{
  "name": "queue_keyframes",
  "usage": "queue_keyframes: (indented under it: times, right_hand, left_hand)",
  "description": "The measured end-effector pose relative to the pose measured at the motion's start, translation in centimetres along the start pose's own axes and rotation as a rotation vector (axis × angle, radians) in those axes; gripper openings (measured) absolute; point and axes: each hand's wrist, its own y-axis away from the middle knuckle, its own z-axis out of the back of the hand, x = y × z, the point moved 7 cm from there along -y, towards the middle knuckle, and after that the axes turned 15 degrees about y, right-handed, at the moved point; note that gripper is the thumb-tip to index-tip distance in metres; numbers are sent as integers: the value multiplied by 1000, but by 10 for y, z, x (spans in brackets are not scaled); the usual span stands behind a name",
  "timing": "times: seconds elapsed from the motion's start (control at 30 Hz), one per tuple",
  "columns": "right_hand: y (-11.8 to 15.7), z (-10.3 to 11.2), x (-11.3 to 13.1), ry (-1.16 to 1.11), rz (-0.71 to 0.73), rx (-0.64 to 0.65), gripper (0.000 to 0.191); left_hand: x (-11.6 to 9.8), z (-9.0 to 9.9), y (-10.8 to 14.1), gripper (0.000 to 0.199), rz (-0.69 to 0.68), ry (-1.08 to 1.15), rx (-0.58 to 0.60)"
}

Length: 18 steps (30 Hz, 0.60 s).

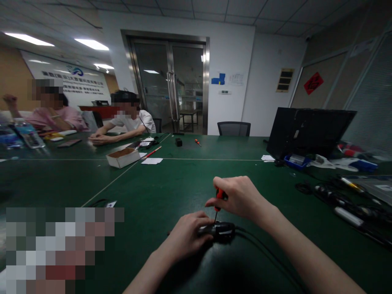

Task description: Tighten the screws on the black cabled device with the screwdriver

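My right hand (240, 196) is closed around the handle of a red and black screwdriver (219, 195). The screwdriver stands nearly upright, its thin shaft pointing down at a dark corded device (226, 231) on the green table. Whether the tip sits in a screw is too small to make out. From the left, my left hand (189, 233) grips the body of the device, fingers over its top and thumb along the near side. The hand covers the device's left part, so its exact kind cannot be told. A black cable (263, 247) runs from its right end toward me.
An open white box (124, 158), a red pencil (152, 152) and paper (152, 161) lie ahead left. Farther off are a small black block (179, 142) and another screwdriver (198, 142). A monitor (309, 132), blue tray (296, 161) and cables stand right. Two people sit far left.
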Motion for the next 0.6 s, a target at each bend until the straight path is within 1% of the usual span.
queue_keyframes:
  times: [0.03, 0.13, 0.2, 0.27, 0.33, 0.47, 0.53, 0.6]
  right_hand:
    - [1, 2, 1, -36, 3, 0, 38]
    - [3, 7, 4, -175, 26, 11, 23]
    - [4, 6, 6, -252, 33, 39, 22]
    - [4, 4, 6, -283, 23, 71, 24]
    - [3, 2, 4, -247, -3, 80, 23]
    - [0, 2, 0, -111, -12, 27, 22]
    - [0, 0, 0, -78, 1, 5, 27]
    - [-1, -1, 0, -31, -3, -15, 37]
  left_hand:
    - [0, 0, 0, 31, -7, -4, 2]
    - [-2, 0, 0, 27, -25, -8, 3]
    - [-3, 0, 1, 28, -30, -5, 4]
    - [-3, 1, 1, 28, -26, -3, 9]
    - [-3, 1, 1, 29, -19, 2, 14]
    - [-1, 0, 0, 33, -10, 10, 10]
    - [0, 0, 0, 35, -5, 10, 7]
    - [0, 0, 0, 36, 7, 8, 6]
